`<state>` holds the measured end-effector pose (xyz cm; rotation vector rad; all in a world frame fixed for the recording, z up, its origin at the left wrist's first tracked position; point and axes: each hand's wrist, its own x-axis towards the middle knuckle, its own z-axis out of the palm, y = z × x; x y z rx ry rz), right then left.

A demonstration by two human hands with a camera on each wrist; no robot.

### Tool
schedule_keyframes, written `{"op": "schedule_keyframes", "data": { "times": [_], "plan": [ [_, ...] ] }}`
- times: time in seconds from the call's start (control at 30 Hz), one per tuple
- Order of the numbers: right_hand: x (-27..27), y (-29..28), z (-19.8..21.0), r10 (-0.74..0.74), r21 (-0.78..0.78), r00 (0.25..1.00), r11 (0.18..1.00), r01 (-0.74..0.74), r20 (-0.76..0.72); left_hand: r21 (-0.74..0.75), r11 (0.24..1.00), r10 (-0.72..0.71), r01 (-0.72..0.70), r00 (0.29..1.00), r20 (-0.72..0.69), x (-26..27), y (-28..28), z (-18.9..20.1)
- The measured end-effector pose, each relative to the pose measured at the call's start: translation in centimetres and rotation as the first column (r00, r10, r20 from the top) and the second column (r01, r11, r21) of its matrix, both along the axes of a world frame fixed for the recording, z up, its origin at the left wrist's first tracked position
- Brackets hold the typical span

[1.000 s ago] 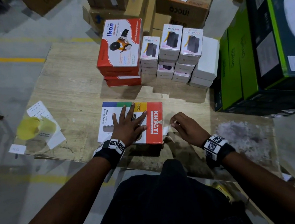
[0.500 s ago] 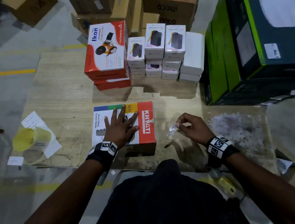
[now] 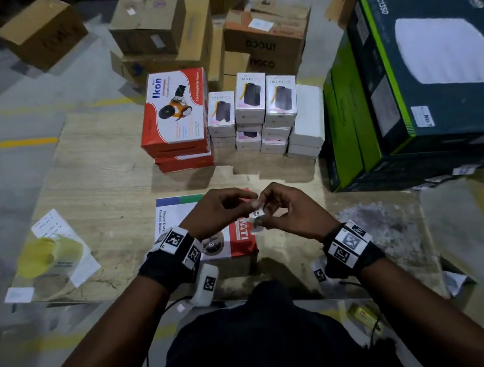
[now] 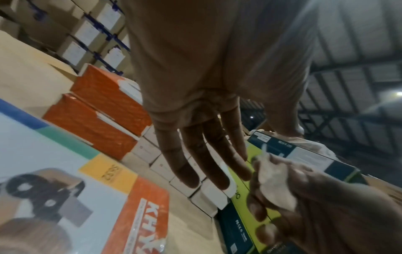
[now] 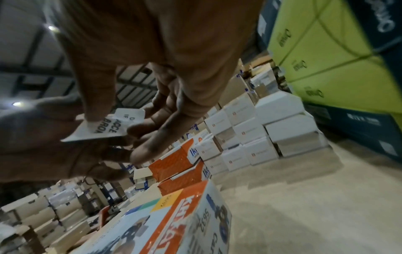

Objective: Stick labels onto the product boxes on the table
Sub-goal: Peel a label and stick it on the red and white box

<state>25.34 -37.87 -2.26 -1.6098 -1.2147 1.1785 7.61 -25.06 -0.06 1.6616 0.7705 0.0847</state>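
Observation:
A flat white and red Khyati box (image 3: 175, 219) (image 4: 65, 171) (image 5: 174, 223) lies near the front edge of the wooden table (image 3: 106, 184). Both hands hover above its right end. My right hand (image 3: 264, 211) pinches a small white printed label (image 3: 257, 213) (image 5: 108, 127) between thumb and fingers. My left hand (image 3: 249, 200) meets it from the left and pinches the label's edge; in the left wrist view its other fingers (image 4: 206, 163) hang fairly straight. Neither hand touches the box.
Two red Ikon boxes (image 3: 176, 115) and stacks of small white Halley boxes (image 3: 250, 97) stand at the table's back. Large green and dark boxes (image 3: 434, 68) fill the right. A yellow roll (image 3: 42, 256) on paper sits at the left. Brown cartons (image 3: 154, 26) stand behind.
My left hand has lifted off the Khyati box and joined the right hand. The right hand has risen from the table with the label to above the box's right end.

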Motion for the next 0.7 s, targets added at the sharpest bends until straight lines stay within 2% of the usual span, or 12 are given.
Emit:
{"op": "schedule_keyframes", "data": {
  "times": [0.1,0.2,0.3,0.37,0.43,0.53,0.63,0.7],
  "plan": [
    [-1.0,1.1,1.0,0.005,0.042,0.991,0.999,-0.011,0.135,0.056,0.998,0.039,-0.039,0.999,-0.003,-0.2,0.6,0.0],
    [-2.1,2.1,1.6,-0.054,0.069,0.992,0.997,0.046,0.114,-0.026,0.99,0.138,-0.137,0.99,0.043,-1.0,1.7,0.3],
    [-3.3,2.7,1.7,-0.173,0.069,0.984,0.982,0.175,-0.031,-0.169,0.951,0.275,-0.258,0.958,0.083,-2.1,3.0,1.0],
    [-4.1,3.1,2.0,-0.272,-0.015,0.942,0.961,0.275,-0.197,-0.3,0.898,0.363,-0.321,0.927,0.095,-2.8,3.7,1.4],
    [-5.1,3.7,2.5,-0.308,-0.12,0.903,0.951,0.284,-0.299,-0.395,0.851,0.42,-0.347,0.9,0.116,-3.4,4.4,1.6],
    [-6.8,4.7,2.8,-0.335,-0.143,0.872,0.942,0.303,-0.358,-0.445,0.824,0.454,-0.35,0.879,0.148,-3.9,5.0,1.6],
    [-7.8,5.7,2.5,-0.463,-0.121,0.78,0.881,0.458,-0.421,-0.458,0.812,0.472,-0.362,0.869,0.149,-4.2,5.6,1.4],
    [-7.8,6.1,2.5,-0.515,-0.108,0.755,0.847,0.52,-0.405,-0.465,0.805,0.476,-0.369,0.869,0.135,-4.5,5.9,1.3]
  ]
}}
